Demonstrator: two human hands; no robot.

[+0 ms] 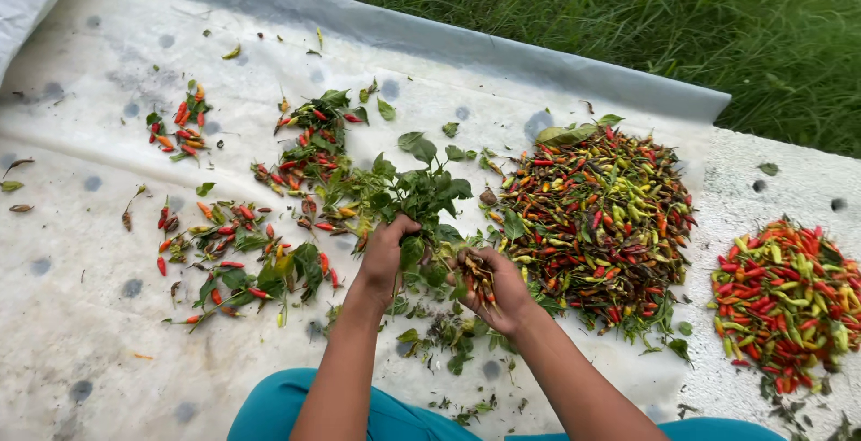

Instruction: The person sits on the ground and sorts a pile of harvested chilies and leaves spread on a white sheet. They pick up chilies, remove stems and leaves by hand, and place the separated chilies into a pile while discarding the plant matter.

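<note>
White sheet [108,253]; hands [444,266] grip leafy chili sprig [417,194].

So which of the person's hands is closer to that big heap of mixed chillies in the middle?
The right hand, which sits at the edge of the big chilli heap. The left hand is further off, gripping a leafy sprig.

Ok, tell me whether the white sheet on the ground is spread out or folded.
Spread out: the white sheet lies flat under the chilli piles, by the grass.
</note>
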